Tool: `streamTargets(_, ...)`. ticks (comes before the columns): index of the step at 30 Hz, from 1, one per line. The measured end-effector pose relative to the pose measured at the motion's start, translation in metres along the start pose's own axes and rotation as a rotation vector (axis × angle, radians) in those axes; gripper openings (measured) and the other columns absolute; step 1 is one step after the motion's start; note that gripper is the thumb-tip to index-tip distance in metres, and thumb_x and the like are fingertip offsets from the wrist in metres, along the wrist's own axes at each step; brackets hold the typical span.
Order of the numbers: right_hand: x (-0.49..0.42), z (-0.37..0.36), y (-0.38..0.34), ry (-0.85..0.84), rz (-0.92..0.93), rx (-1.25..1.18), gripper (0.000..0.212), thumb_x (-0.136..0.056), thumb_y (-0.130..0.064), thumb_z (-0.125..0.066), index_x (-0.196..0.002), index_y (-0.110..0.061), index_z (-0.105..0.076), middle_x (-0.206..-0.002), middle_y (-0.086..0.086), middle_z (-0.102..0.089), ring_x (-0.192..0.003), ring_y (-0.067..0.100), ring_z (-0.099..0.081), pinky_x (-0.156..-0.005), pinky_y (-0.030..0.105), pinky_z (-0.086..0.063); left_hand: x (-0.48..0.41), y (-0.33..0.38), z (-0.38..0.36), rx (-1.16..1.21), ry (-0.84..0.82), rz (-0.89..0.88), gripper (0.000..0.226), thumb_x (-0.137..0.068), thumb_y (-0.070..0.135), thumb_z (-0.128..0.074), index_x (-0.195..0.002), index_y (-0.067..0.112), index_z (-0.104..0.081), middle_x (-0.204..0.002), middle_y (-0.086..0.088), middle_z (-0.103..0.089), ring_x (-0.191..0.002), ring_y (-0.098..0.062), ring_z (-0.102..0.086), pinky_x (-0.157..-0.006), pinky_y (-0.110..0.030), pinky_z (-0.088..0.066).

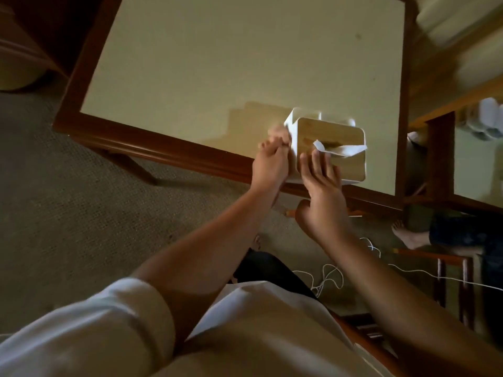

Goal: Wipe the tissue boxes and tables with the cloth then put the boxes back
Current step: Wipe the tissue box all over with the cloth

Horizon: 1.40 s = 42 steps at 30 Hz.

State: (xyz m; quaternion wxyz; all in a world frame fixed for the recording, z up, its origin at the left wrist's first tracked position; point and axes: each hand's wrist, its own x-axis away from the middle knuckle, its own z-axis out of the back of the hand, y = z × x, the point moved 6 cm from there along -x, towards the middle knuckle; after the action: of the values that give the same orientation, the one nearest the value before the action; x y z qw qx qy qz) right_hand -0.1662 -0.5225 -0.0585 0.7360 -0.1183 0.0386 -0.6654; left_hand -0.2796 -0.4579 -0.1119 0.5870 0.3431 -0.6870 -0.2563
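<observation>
Left hand (272, 159) gripped the cloth (279, 131) against the light, rigid tissue box (330, 151); right hand (322, 183) lay open, steadying its lid.

I see one tissue box (330, 148) standing upright on the table (217, 63), at its near edge toward the right corner. Box body is white with rounded corners; lid is light wood with a slot, and a white tissue (340, 151) sticks out of it, lying over to the right. Behind the lid are open white compartments. A pinkish cloth (277, 131), blurred, is bunched against the box's left side wall. Table has a pale cream top with a dark reddish-brown wooden frame.
</observation>
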Motion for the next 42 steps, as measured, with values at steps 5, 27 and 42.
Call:
streamTargets(5, -0.001, -0.005, 0.006, -0.022, -0.012, -0.013, 0.118, -0.076, 0.000, -0.078, -0.162, -0.023, 0.000, -0.171, 0.010, -0.007, -0.159, 0.035, 0.001, -0.129, 0.053, -0.006, -0.005, 0.022, -0.015, 0.036, 0.006, -0.085, 0.034, -0.095, 0.039, -0.045, -0.104, 0.040, -0.077, -0.144, -0.006, -0.063, -0.144, -0.026, -0.050, -0.117, -0.053, -0.044)
streamTargets(27, -0.001, -0.009, 0.014, -0.043, -0.005, -0.022, 0.132, -0.065, 0.001, -0.086, -0.166, -0.024, -0.005, -0.174, 0.010, -0.007, -0.158, 0.030, 0.009, -0.129, 0.051, -0.003, -0.011, 0.047, -0.018, 0.025, 0.105, -0.073, 0.034, -0.103, 0.017, -0.043, -0.088, 0.021, -0.073, -0.084, -0.004, -0.071, -0.073, -0.017, -0.063, -0.070, -0.035, -0.050)
streamTargets(42, 0.000, -0.009, 0.012, -0.105, -0.011, -0.034, 0.107, -0.084, 0.005, -0.064, -0.167, -0.029, -0.006, -0.174, 0.004, 0.004, -0.159, 0.027, 0.017, -0.130, 0.045, 0.007, 0.032, 0.048, -0.022, -0.005, 0.123, -0.150, 0.037, -0.102, 0.014, -0.041, -0.075, 0.027, -0.063, -0.062, 0.011, -0.057, -0.059, -0.012, -0.053, -0.059, -0.033, -0.043)
